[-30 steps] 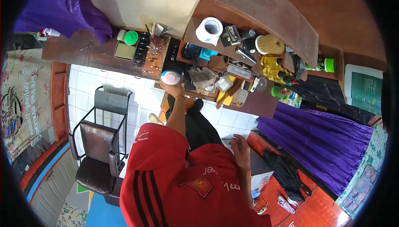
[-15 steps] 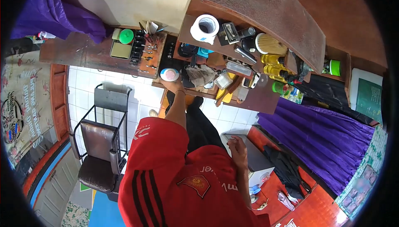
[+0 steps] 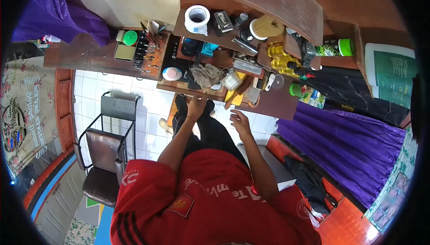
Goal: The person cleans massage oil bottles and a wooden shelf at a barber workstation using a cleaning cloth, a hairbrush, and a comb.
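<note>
My left hand (image 3: 195, 107) is just below the front wooden edge (image 3: 192, 89) of the worktop, fingers bent and close together; whatever they may hold is too small to make out. To its right, my right hand (image 3: 240, 121) is raised with fingers apart and nothing in it. A round white container with a pink top (image 3: 172, 73) stands near the front edge, left of a crumpled grey-brown cloth (image 3: 207, 75). A clear square jar (image 3: 231, 81) and a yellow object (image 3: 236, 98) lie right of the cloth.
A paper roll (image 3: 197, 19), a brush (image 3: 267, 27) and yellow bottles (image 3: 281, 59) stand on the shelf. Small tools lie on a wooden rack (image 3: 152, 61) at the left. A chair (image 3: 104, 155) stands lower left; a purple curtain (image 3: 340, 151) hangs right.
My left hand has let go of the white and pink container and moved down to the worktop's front edge. My right hand has risen towards the worktop. The view has shifted.
</note>
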`<act>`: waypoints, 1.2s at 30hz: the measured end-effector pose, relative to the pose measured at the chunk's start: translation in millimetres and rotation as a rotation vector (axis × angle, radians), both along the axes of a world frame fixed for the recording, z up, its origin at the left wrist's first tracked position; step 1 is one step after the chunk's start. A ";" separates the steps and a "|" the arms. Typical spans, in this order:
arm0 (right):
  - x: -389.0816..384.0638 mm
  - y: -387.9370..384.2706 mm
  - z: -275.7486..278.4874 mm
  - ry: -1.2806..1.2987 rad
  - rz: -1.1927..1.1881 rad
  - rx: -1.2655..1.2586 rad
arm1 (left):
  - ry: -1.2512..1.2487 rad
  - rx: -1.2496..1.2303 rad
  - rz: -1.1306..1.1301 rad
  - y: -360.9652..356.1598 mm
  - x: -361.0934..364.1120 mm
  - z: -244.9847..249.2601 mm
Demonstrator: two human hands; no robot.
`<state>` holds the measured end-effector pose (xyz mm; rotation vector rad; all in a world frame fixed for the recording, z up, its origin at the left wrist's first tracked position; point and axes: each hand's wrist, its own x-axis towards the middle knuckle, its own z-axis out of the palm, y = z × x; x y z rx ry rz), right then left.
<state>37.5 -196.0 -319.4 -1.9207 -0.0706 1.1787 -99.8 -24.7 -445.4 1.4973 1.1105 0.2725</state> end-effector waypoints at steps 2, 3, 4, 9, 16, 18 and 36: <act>12.6 2.6 -48.4 -0.211 0.151 -0.179 | -0.078 -0.052 -0.010 -12.5 5.7 26.3; 19.9 -1.9 -92.9 -0.451 0.262 -0.232 | 0.043 0.133 -0.139 -14.7 10.9 42.3; 29.5 -3.5 -132.0 -0.492 0.250 -0.269 | -0.062 -0.001 -0.092 -21.3 14.8 48.6; 57.2 10.4 -246.8 -0.331 0.349 -0.440 | -0.026 -0.027 -0.092 -44.1 20.2 80.8; 51.2 6.1 -245.2 -0.594 0.270 -0.403 | 0.034 -0.043 -0.058 -59.1 32.6 56.5; 53.8 -13.3 -259.5 -0.698 0.202 -0.148 | 0.037 -0.057 -0.073 -57.7 44.0 59.8; 60.7 -13.7 -49.9 0.009 -0.688 0.405 | -0.176 0.128 -0.444 -58.5 44.5 182.0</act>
